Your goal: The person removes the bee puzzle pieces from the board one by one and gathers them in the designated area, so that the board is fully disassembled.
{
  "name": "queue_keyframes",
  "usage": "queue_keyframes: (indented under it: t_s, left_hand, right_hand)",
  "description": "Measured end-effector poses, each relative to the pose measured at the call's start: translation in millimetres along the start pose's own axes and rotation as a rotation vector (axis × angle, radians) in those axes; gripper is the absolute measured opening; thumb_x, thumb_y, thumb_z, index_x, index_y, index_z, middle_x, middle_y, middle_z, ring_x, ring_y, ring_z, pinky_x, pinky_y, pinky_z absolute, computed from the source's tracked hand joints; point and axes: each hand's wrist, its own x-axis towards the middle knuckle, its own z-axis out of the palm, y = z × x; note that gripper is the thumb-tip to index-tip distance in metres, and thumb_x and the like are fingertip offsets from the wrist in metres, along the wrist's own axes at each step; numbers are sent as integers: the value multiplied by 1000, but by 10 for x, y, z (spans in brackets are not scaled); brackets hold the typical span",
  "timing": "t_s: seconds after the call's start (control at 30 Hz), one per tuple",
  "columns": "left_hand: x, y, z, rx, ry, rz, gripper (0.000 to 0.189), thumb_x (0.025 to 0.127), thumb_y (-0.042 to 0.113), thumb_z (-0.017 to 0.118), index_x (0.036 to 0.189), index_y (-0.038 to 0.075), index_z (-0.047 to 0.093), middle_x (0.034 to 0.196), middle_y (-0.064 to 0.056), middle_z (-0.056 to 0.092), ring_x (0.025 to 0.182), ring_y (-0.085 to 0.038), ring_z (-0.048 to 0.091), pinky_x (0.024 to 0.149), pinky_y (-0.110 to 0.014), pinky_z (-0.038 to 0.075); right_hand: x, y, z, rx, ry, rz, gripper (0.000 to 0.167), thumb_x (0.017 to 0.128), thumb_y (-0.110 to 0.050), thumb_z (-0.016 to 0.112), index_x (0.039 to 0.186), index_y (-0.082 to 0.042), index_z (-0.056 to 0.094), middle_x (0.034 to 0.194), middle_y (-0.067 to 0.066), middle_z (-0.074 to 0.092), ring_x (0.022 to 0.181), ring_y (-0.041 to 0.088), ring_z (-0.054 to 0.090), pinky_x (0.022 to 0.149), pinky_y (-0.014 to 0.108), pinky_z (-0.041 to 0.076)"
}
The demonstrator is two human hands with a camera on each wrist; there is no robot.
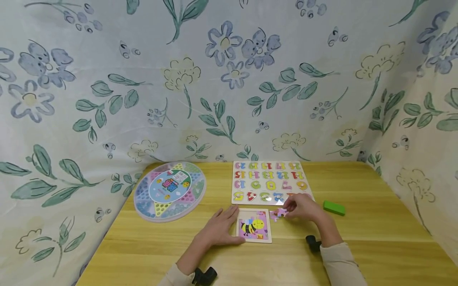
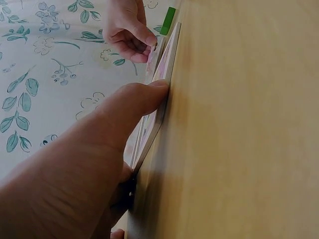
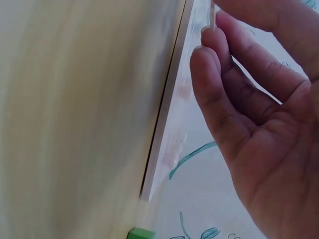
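Note:
A small square bee jigsaw puzzle [image 1: 266, 235] in a pale wooden frame lies on the table, a bare patch showing at its upper left. My left hand [image 1: 220, 229] grips its left side, thumb at the near corner and fingers at the far one. The thumb [image 2: 144, 97] lies along the near edge in the left wrist view. Just right of the frame, my right hand [image 1: 304, 207] pinches a pink jigsaw piece [image 1: 274, 215] between thumb and fingertips. Only the thin edge of that piece [image 3: 213, 17] shows in the right wrist view.
Behind the puzzle lies a number board [image 1: 262, 178] with colourful numerals. A round game board [image 1: 144, 198] with a star pattern lies at the left. To the right of my right hand sits a green block [image 1: 334, 208]. Floral cloth [image 1: 229, 99] hangs behind the wooden table [image 1: 375, 222].

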Motion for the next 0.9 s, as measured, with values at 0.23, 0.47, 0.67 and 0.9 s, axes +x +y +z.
queue_keyframes:
  t_s: [0.23,0.47,0.67,0.9]
  left_hand:
    - [-5,-1,-2,-20,-5,7,105,80,75,54,156,9,22,164,-3,18,152,-18,19,122,-48,21]
    - [4,-8,-2,-16,1,11,104,81,73,54,156,9,23,164,-3,19,151,-18,19,122,-48,21]
    - [-7,6,-19,-23,-6,10,104,81,74,54,156,9,23,164,-3,19,151,-18,20,122,-48,21]
    - [-13,3,-36,-9,-2,11,103,81,74,52,155,8,23,164,-4,19,151,-18,21,122,-47,22]
  right_hand:
    - [-49,90,-53,45,-30,26,19,73,-6,81,88,-2,71,81,4,66,74,13,56,64,21,50]
    - [-45,105,-46,22,-43,54,16,73,-4,80,87,-5,72,79,2,65,73,13,56,63,21,49]
    - [-50,71,-16,6,-44,85,17,73,-4,80,87,-7,70,79,1,63,73,14,54,63,22,47]
    - [-24,53,7,-2,-44,97,19,73,-3,79,89,-7,70,81,1,63,75,14,54,65,23,48]
